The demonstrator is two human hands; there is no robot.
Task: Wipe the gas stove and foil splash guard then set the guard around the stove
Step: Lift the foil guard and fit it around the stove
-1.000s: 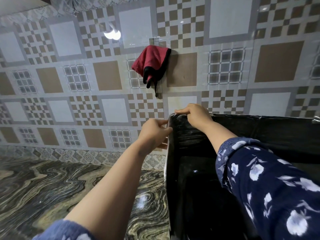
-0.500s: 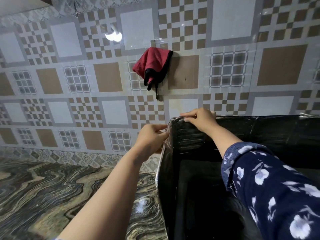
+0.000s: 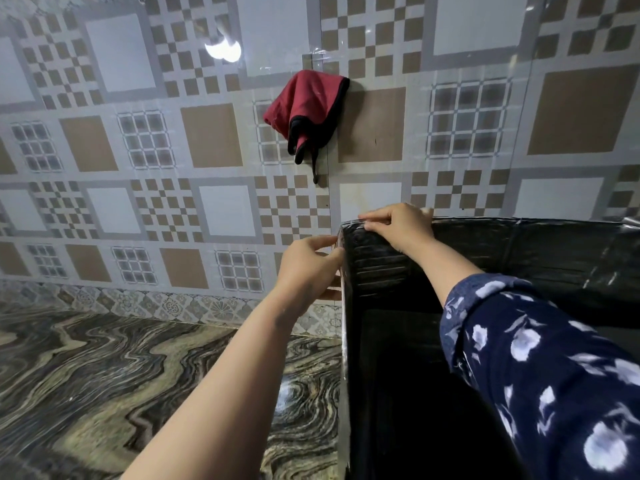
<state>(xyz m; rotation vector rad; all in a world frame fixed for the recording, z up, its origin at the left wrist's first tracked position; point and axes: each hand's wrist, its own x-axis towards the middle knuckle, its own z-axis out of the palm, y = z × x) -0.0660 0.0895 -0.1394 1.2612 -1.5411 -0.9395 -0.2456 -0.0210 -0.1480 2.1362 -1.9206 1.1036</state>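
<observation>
One patterned brown, white and grey tiled wall [image 3: 214, 140] fills the back of the view, and one swirled dark marble countertop [image 3: 104, 382] runs along below it. On the right stands one dark, glossy foil splash guard [image 3: 554, 258], upright on the counter with its rear panel close to the wall and its left panel [image 3: 346, 358] edge-on to the camera; the stove itself cannot be made out in the black interior. Two arms reach in: the left one bare, the right one in a single navy sleeve with white flowers [image 3: 554, 368]. One red cloth with black trim [image 3: 308, 109] hangs on the wall above the guard's corner, well apart from both hands.

Now the two hands, both at that top left corner. The left hand [image 3: 308, 268] sits outside the left panel, its fingers [image 3: 322, 240] curled together and pinching the panel's upper edge. The right hand [image 3: 398, 225] lies over the rear panel's rim, fingers pressed together and folded down over the foil, thumb side toward the corner.

Against half a second ago, the grip is unchanged and both hands keep to the same corner; the corner and the red cloth sit a touch further right and lower in view, and less of the left sleeve shows
</observation>
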